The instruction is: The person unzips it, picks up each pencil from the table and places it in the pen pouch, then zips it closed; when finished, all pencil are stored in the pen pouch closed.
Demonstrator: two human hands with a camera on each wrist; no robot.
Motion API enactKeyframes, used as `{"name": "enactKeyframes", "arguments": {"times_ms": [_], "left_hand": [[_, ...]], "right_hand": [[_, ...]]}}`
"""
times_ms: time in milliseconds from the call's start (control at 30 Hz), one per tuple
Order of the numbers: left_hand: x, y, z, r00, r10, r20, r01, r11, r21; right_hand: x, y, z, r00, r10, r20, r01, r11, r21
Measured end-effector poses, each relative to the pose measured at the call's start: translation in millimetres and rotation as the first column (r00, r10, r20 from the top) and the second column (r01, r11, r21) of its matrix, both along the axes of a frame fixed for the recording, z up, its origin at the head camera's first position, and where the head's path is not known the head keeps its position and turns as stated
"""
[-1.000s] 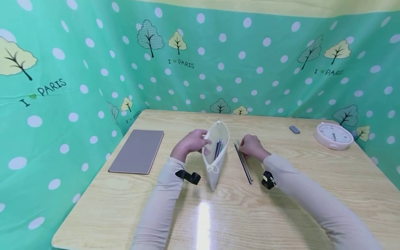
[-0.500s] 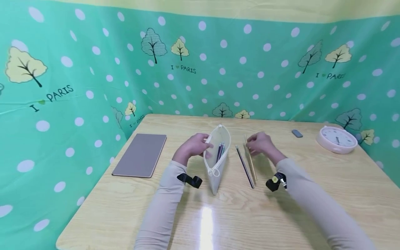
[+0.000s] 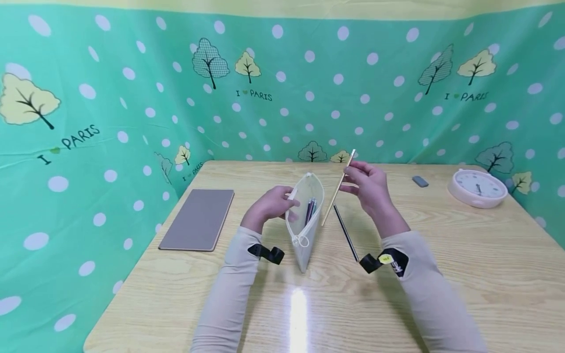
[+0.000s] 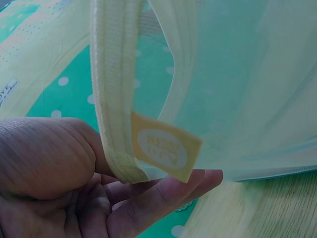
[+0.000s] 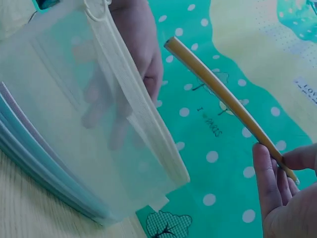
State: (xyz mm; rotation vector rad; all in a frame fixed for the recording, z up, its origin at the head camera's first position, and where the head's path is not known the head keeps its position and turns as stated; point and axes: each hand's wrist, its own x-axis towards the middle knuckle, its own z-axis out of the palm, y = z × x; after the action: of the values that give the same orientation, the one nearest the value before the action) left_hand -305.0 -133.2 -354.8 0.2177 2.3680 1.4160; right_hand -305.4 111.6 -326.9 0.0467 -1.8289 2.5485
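Note:
My left hand (image 3: 270, 206) holds the left edge of a translucent zip pouch (image 3: 303, 255) that stands upright with its mouth gaping. In the left wrist view, a cream zipper edge runs by the thumb, and a yellow label (image 4: 168, 144) hangs over the fingers. Several pencils (image 3: 310, 211) lean inside the pouch; the right wrist view shows them through its wall. To the right of the mouth, my right hand (image 3: 370, 189) pinches a yellow pencil (image 5: 218, 89) near one end, its other end slanting down toward the pouch. One dark pencil (image 3: 346, 235) lies on the table below that hand.
A grey notebook (image 3: 197, 219) lies at the left of the wooden table (image 3: 353, 304). At the back right are a small grey-blue eraser-like block (image 3: 420, 181) and a pink round clock (image 3: 478, 189). A green patterned curtain (image 3: 282, 113) hangs behind.
My right hand has drawn the yellow pencil away from the dark one, raised it off the table and tilted it toward the pouch. My left hand keeps its hold on the pouch.

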Motion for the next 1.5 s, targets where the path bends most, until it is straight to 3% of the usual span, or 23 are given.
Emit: {"name": "enactKeyframes", "arguments": {"times_ms": [233,467,833,1033,1500], "left_hand": [[0.4,0.5,-0.3,1.0,-0.01,0.003,0.01,1.0,-0.001],[-1.6,0.6,0.9,1.0,-0.007,-0.004,0.007,1.0,-0.01],[-4.4,-0.6,0.1,1.0,-0.004,0.018,0.004,1.0,-0.001],[-4.7,-1.5,0.8,1.0,-0.015,0.008,0.015,1.0,-0.011],[-5.0,-0.5,2.0,1.0,-0.023,0.0,0.023,1.0,0.005]], "right_hand": [[6.9,-15.7,-9.3,0.998,-0.034,-0.05,0.03,0.996,-0.08],[10.8,-32.3,-13.4,0.993,-0.059,-0.105,0.062,0.998,0.032],[27.6,-49.9,-10.6,0.985,0.075,-0.158,-0.048,0.985,0.168],[26.9,-50.8,-14.8,0.984,0.089,-0.153,-0.06,0.981,0.186],[26.8,-51.0,-21.7,0.982,0.157,-0.1,-0.12,0.944,0.309]]}}
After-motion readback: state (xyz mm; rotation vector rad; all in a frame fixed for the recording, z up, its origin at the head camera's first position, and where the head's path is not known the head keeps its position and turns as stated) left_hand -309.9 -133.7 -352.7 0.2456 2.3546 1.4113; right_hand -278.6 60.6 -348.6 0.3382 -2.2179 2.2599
